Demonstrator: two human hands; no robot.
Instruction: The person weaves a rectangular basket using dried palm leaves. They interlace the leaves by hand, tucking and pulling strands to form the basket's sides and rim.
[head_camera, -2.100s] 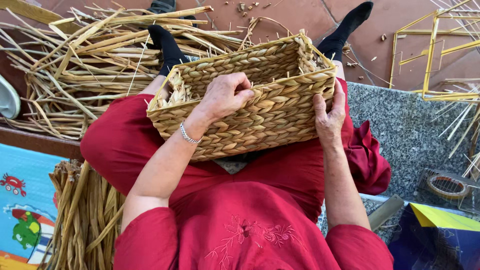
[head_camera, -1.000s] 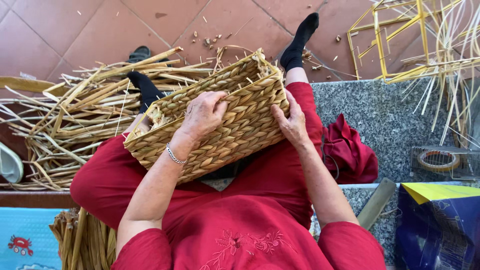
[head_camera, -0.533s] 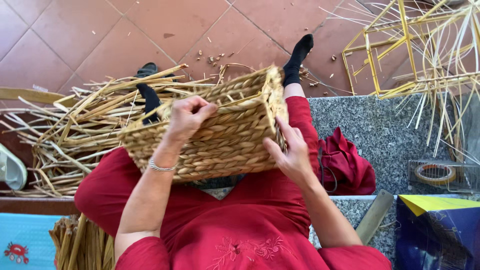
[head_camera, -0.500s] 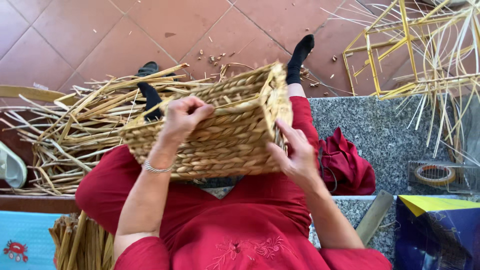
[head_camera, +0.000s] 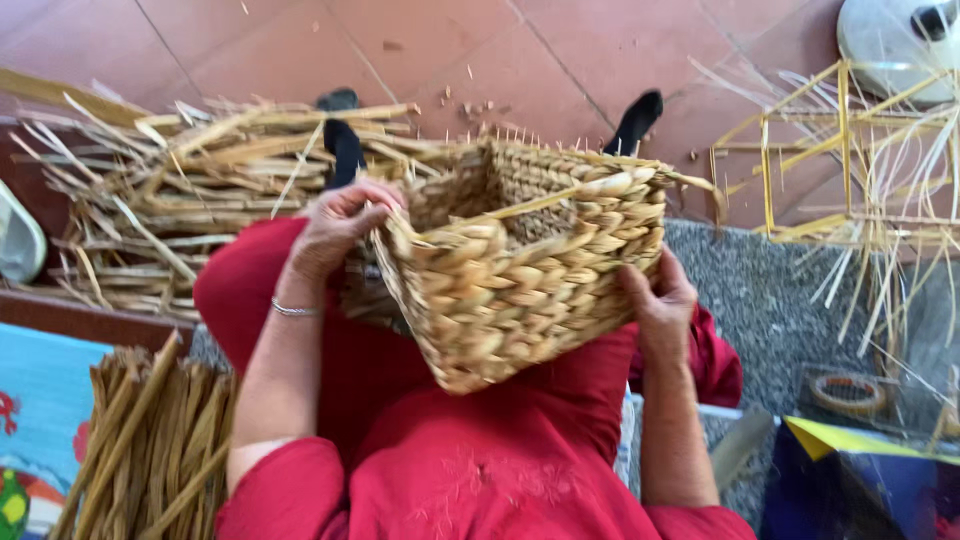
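On the lap of a seated person in red clothes, a woven basket sits tilted, its open mouth facing up and away. At the basket's left rim the left hand is closed on the edge, fingers curled over the weave; a thin bracelet circles that wrist. Against the right wall, the right hand presses and grasps the side, thumb on the plaited surface. Both hands hold the basket between them, above the thighs.

Left of the legs, on the tiled floor, lies a loose pile of straw. Nearer, at the lower left, stands a bundle of stalks. To the right, beyond a grey stone slab, rests a frame of yellow canes. Near the lower right lies a roll of tape.
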